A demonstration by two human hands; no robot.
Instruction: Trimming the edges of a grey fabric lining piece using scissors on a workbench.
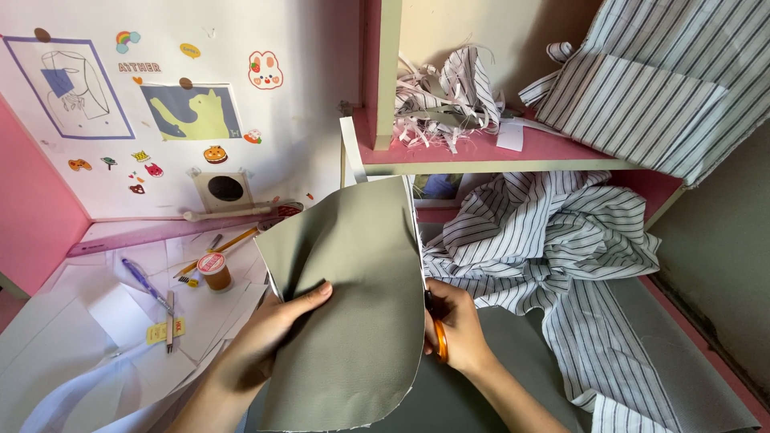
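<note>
My left hand (269, 329) holds a large grey-green sheet of stiff fabric (353, 289) by its left edge, thumb on top, the sheet lifted and curved over the desk. At the sheet's right edge my right hand (457, 325) grips orange-handled scissors (438, 337). Their blades run up along that edge and are mostly hidden behind it.
Crumpled striped fabric (553, 240) lies to the right, with more on the pink shelf (481, 148) beside cut strips (449, 96). At left, white paper pieces, a thread spool (214, 271), a blue pen (143, 281), a pencil and a long ruler (160, 235) lie on the desk.
</note>
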